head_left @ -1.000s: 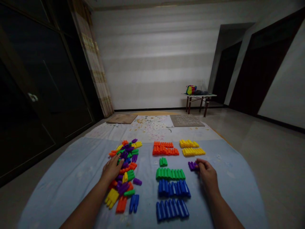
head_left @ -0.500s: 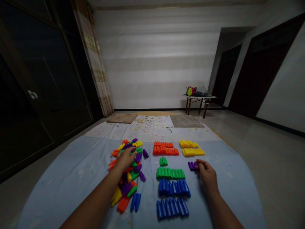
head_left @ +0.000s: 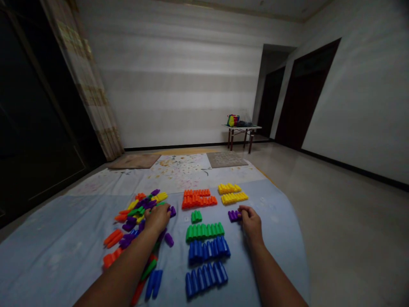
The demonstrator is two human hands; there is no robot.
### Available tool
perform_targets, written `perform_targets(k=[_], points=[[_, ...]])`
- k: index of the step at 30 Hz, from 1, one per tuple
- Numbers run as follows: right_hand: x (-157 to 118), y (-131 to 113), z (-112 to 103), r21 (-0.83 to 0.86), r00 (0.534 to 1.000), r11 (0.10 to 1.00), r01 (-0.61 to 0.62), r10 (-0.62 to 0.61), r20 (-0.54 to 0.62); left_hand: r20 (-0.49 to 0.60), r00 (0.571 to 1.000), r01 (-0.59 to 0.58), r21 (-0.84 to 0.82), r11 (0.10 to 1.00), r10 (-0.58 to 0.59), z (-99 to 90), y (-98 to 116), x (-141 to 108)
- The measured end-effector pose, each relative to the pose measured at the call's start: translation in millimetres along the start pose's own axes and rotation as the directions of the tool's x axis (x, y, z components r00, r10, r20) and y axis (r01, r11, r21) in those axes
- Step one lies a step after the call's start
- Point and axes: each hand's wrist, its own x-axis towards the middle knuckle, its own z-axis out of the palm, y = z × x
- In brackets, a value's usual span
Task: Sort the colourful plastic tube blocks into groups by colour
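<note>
So the purple row is on the blue cloth near 2 yellow rows, my right hand pinching its end. My left hand is at the mixed pile, can't tell from my feed if those fingers are clamped

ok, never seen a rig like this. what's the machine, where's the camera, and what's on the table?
There's no machine: these are a person's bare hands, seen by one camera worn on their head, looking forward and down. On the cloth-covered table, a jumbled, mixed-colour pile of plastic pieces lies to the left. Beside it are sorted rows: orange, yellow, green and blue. The left hand is over the pile; whether it grips a piece is hidden. The right hand has thumb and fingers closed on the right end of a short purple row.
</note>
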Motion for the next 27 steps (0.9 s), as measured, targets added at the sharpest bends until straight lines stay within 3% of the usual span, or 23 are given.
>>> perform_targets(k=[9, 14, 17, 21, 24, 27], points=[[0, -6, -5, 0.013, 0.998, 1.000, 0.001, 0.000, -0.069, -0.077, 0.997, -0.020, -0.064, 0.998, 0.015, -8.6, 1, -16], [-3, -10, -5, 0.010, 0.998, 1.000, 0.018, -0.017, -0.060, -0.054, 0.997, -0.060, -0.118, 0.991, 0.054, -12.8, 2, -37], [-7, -13, -4, -0.045, 0.998, 0.997, 0.061, -0.063, -0.032, -0.165, 0.986, -0.027, -0.215, 0.976, -0.009, -18.5, -4, -56], [-18, -21, -1, -0.166, 0.979, 0.966, 0.196, -0.185, 0.079, -0.386, 0.911, 0.024, -0.303, 0.953, -0.146, -18.7, -28, -82], [-30, -35, 6, -0.251, 0.935, 0.908, 0.336, -0.288, 0.209, -0.431, 0.893, 0.003, -0.289, 0.957, -0.133, -9.1, -43, -95], [-45, -57, 24, -0.327, 0.845, 0.797, 0.507, -0.387, 0.369, -0.435, 0.898, -0.064, -0.267, 0.962, -0.061, 0.2, -47, -99]])
